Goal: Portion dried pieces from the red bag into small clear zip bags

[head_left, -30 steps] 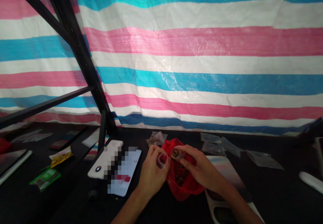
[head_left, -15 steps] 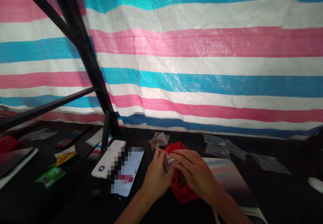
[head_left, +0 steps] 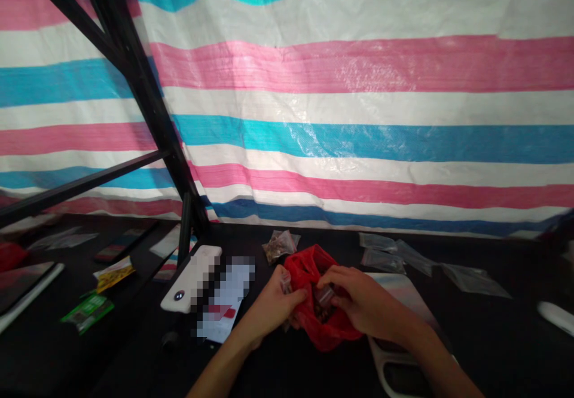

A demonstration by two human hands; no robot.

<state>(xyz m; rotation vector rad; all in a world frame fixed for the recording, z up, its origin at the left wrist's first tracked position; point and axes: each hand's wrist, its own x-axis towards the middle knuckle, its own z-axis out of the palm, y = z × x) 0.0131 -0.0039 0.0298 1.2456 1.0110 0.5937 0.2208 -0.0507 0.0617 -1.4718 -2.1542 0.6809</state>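
A red plastic bag (head_left: 329, 329) with dark bits inside lies open on the black table, low in the middle of the view. My left hand (head_left: 269, 308) pinches the bag's left rim and a small clear pouch (head_left: 285, 279) together. My right hand (head_left: 359, 302) reaches into the bag's mouth from the right. Its fingers are closed on a small clear cup (head_left: 323, 294) down among the dark bits.
A white power bank (head_left: 191, 278) and a blurred card lie left of the bag. A filled clear pouch (head_left: 280, 244) sits behind it, several empty pouches (head_left: 403, 257) to the right. A black metal frame (head_left: 147, 105) stands at left before a striped tarp (head_left: 359, 105).
A second ago both hands held the cup and pouch together above the bag. Now my right hand has dropped into the bag and my left hand has moved to its rim.
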